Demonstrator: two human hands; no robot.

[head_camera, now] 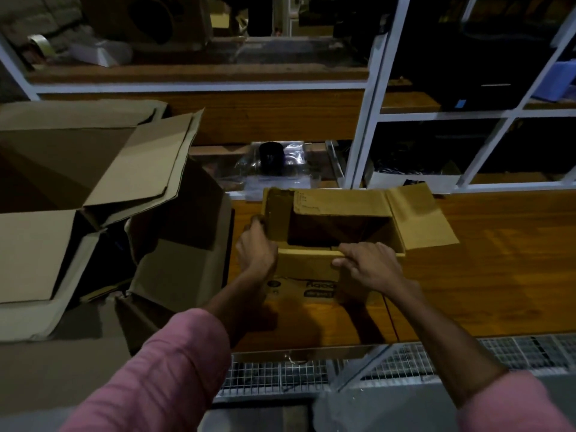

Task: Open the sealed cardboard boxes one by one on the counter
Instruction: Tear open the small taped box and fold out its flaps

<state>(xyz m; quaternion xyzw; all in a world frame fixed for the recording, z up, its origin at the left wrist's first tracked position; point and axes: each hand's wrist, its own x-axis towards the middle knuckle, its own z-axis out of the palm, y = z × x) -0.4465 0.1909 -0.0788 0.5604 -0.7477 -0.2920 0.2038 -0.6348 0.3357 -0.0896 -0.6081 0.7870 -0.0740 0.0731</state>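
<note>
A small brown cardboard box (305, 269) stands on the wooden counter (498, 275) with its top open and a dark inside. Its right flap (420, 219) is folded outward, and its left flap (277, 213) stands up. My left hand (257, 247) grips the left flap's edge at the box's left side. My right hand (371, 265) holds the near flap, folded down over the box's front wall, fingers curled over the rim.
Several large opened cardboard boxes (93, 188) are piled to the left, their flaps spread. A black cylinder in clear plastic (271, 159) lies behind the small box. White-framed shelves (367, 104) stand at the back. Wire mesh (405, 360) runs below the counter's front edge.
</note>
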